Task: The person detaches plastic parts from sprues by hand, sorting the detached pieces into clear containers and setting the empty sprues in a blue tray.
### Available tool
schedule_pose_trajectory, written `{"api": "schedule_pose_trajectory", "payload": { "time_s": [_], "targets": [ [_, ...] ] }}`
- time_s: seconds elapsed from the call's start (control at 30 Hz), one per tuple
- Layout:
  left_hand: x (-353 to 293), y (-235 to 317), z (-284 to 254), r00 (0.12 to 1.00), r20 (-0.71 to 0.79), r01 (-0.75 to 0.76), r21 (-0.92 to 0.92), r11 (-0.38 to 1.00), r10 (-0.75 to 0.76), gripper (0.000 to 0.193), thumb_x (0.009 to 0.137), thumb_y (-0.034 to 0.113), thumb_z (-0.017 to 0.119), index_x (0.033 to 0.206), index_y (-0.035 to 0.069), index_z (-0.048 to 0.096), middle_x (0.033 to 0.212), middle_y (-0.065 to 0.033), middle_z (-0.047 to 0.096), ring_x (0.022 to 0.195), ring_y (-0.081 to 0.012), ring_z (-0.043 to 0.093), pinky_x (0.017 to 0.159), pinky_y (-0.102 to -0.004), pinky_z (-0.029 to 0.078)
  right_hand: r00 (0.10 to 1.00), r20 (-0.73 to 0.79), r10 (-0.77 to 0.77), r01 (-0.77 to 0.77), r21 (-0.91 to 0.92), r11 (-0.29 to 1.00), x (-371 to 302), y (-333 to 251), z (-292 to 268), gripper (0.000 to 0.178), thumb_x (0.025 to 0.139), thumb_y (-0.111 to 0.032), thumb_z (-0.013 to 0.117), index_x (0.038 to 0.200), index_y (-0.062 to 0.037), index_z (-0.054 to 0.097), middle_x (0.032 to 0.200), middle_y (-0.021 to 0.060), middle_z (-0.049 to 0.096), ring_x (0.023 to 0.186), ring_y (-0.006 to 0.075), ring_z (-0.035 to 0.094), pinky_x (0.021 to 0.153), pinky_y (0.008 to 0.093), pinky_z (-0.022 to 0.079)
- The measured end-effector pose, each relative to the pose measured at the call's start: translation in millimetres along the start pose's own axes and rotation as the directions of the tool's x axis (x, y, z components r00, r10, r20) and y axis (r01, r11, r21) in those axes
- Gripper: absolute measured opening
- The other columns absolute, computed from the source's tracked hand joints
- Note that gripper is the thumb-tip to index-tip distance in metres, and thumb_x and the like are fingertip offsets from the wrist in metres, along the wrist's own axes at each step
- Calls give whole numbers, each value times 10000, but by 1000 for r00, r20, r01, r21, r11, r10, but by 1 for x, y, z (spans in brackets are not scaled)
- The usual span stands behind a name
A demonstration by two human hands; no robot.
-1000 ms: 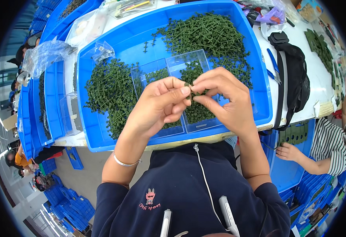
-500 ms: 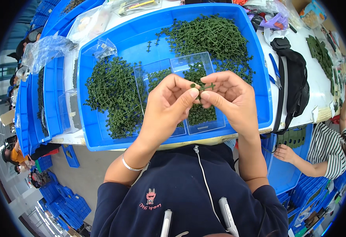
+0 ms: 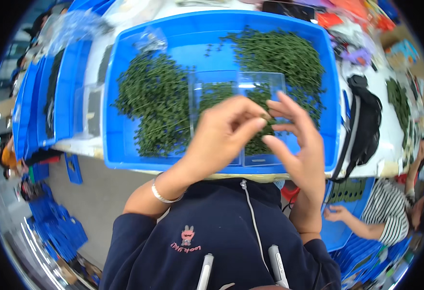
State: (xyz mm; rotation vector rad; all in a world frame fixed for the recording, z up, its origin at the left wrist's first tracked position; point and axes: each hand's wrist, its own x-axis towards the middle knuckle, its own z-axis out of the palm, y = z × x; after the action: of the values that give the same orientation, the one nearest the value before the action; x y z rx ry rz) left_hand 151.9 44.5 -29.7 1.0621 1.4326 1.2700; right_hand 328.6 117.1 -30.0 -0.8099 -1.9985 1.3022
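My left hand (image 3: pixel 229 133) is closed in a pinch over the clear plastic boxes, with a bit of a small dark green plastic piece (image 3: pixel 266 117) showing at its fingertips. The rest of that piece is hidden or smeared. Just beside it, my right hand (image 3: pixel 301 145) has its fingers spread, and I see nothing held in it. Below both hands, the left clear box (image 3: pixel 192 113) and the right clear box (image 3: pixel 262 161) contain green pieces. They stand in a large blue tray (image 3: pixel 221 20), between a left pile (image 3: pixel 149 92) and a right pile (image 3: pixel 282 55) of thin-stemmed green plastic pieces.
Right of the tray lies a black bag (image 3: pixel 366 125) on the white table. More blue trays (image 3: pixel 71 96) and a clear container (image 3: pixel 91 111) stand to the left. A co-worker in a striped sleeve (image 3: pixel 388 212) reaches over another blue tray at lower right.
My right hand has come off the green piece, its fingers now spread. The left hand keeps its pinch. The whole view has shifted slightly, and the co-worker's hand has moved.
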Motion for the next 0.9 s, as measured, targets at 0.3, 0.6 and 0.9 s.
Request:
{"api": "schedule_pose_trajectory", "payload": {
  "time_s": [0.3,0.6,0.9],
  "targets": [
    [-16,0,-37,929,-147,-247,437,865,340,229,948,27,688,1175,25,657,913,-69,676,713,-119,616,624,-279,493,965,-254,-61,25,-143,989,5,20,-49,193,897,79,697,1083,42,731,1073,108,681,972,165,662,835,267,533],
    [-21,-21,-93,905,-256,103,907,409,340,142,838,88,782,886,52,653,868,-80,584,875,-292,551,767,-409,479,968,-252,-14,-51,-248,968,12,21,-46,205,930,-32,721,1129,12,729,1222,116,684,1136,200,634,1000,330,483],
    [-35,1,-113,876,-397,92,696,713,275,69,888,56,730,891,34,665,832,-42,639,706,-150,535,621,-299,433,985,-125,-122,96,-197,976,22,-5,-7,161,878,2,735,1039,3,744,1113,118,719,1038,216,668,930,324,501]
  ]
}}
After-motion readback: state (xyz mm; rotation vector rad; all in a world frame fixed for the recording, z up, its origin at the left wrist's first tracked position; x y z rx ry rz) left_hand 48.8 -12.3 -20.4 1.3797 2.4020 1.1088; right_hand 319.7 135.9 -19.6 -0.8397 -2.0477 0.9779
